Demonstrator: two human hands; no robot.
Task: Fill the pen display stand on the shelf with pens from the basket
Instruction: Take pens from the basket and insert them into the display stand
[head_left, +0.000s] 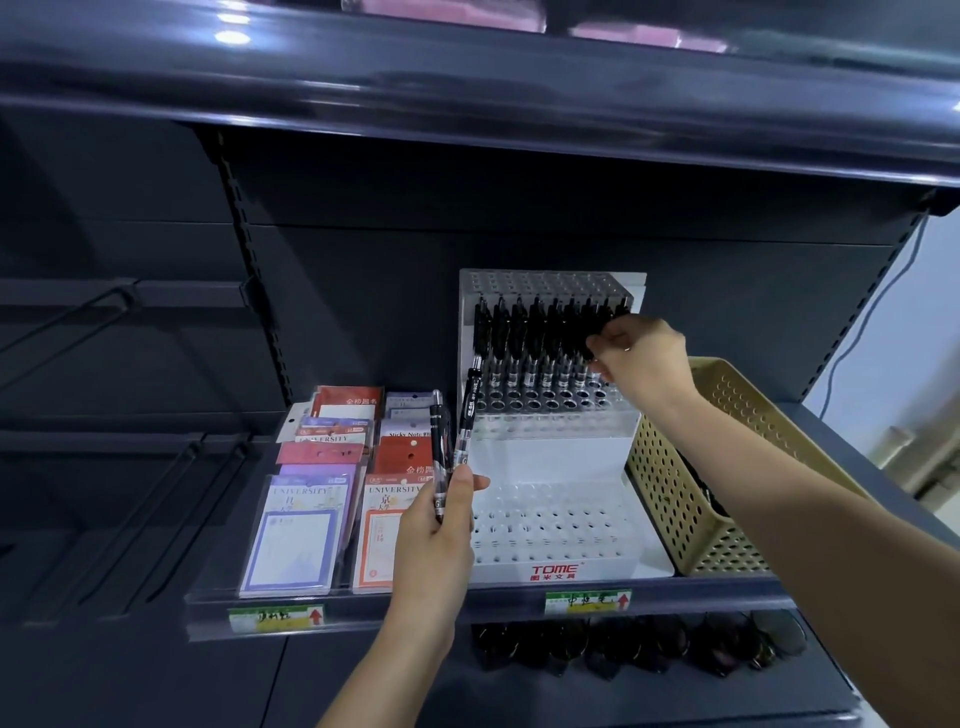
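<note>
A white stepped pen display stand (550, 457) marked TOME sits on the shelf. Its top tier holds a row of several black pens (535, 338); the lower tiers show bare holes. My left hand (439, 530) grips two black pens (449, 441) upright in front of the stand's left edge. My right hand (634, 353) is at the right end of the top row, fingers pinching a black pen there. A beige perforated basket (691, 499) stands right of the stand, under my right forearm; its contents are mostly hidden.
Packs of sticky notes and notepads (332, 493) fill the shelf left of the stand. The upper shelf (467, 109) overhangs above. Price tags run along the shelf lip (587, 601). Dark items hang below the shelf. Black hooks stick out at the far left.
</note>
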